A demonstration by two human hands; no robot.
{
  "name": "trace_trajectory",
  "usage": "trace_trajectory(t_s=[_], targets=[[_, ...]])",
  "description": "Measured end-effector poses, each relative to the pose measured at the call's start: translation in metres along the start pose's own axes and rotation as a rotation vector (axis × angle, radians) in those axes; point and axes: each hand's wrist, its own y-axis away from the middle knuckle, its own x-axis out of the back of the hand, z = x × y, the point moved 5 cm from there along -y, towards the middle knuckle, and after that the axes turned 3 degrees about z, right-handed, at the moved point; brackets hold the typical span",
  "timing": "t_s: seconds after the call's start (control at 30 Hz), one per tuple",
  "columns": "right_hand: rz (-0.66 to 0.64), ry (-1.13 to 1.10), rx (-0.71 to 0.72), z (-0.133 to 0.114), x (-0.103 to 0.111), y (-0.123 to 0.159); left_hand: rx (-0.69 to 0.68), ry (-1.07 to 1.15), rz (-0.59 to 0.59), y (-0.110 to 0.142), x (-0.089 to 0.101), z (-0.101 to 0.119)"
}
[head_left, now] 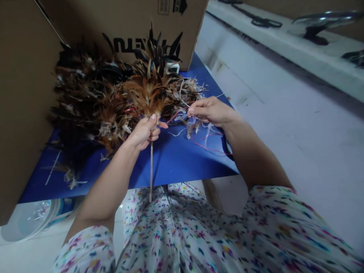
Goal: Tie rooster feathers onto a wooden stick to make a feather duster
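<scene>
My left hand (146, 132) is closed around the thin stick of a feather duster (146, 93), just under its brown and black feathers. The bare wooden stick (151, 170) hangs down past the table's front edge, over my patterned clothes. To the right, my right hand (212, 110) is closed in a pinch above the table. A red string (173, 118) runs between the two hands and appears to end in the right fingertips. A pale thin strip (182, 93) also reaches those fingertips; I cannot tell whether it is held.
Loose feathers (82, 91) lie heaped on the blue table (182, 163). White strips and red string (210, 148) lie under my right forearm. Cardboard boxes (93, 22) stand behind and left. Scissors (265, 22) rest on a ledge at right. A bucket (28, 223) stands below left.
</scene>
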Motion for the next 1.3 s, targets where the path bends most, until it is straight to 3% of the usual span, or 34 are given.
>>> trace_trajectory(t_s=[0.17,0.27,0.47,0.67,0.97,1.3], targets=[[0.279,0.433,0.018,-0.01,0.046,0.003,0.017,0.049,0.011,0.0,0.0,-0.003],[0.289,0.347,0.123,-0.03,0.053,0.012,0.02,0.067,0.029,0.001,-0.001,-0.002],[0.057,0.046,0.286,-0.076,0.037,0.031,-0.017,0.114,0.005,-0.001,-0.002,0.001],[-0.001,-0.018,0.32,-0.105,0.02,0.036,-0.005,0.192,-0.026,0.003,-0.005,0.005],[-0.039,-0.033,0.312,-0.121,0.006,0.023,0.086,0.189,-0.147,0.003,-0.018,-0.006],[0.016,-0.049,0.306,-0.116,0.01,0.012,0.104,0.088,-0.175,0.002,-0.022,-0.014]])
